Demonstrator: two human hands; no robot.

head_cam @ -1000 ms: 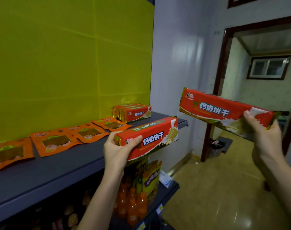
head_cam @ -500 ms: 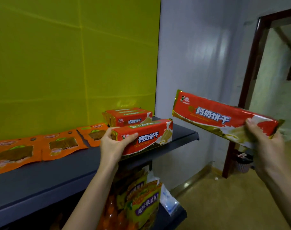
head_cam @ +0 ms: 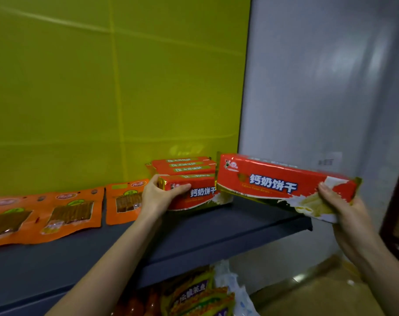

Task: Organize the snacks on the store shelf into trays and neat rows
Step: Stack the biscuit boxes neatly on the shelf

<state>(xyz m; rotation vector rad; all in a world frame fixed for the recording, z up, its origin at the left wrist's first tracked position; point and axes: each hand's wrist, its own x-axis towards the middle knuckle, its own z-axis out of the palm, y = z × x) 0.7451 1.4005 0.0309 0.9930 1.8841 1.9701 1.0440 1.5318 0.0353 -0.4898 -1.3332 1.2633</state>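
Both red packs have closed in on the dark shelf (head_cam: 216,236). The left hand (head_cam: 158,197), thumb and fingers curled round one end, now holds the first biscuit pack (head_cam: 200,193) low, just in front of a stack of matching packs (head_cam: 185,166). The right hand (head_cam: 344,208) grips the second biscuit pack (head_cam: 280,183) by its end, tilted and overlapping the first. Orange pouches (head_cam: 71,210) lie flat to the left.

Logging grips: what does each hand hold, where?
Left hand holds the lower biscuit pack by its left end; right hand, the raised biscuit pack by its right end.
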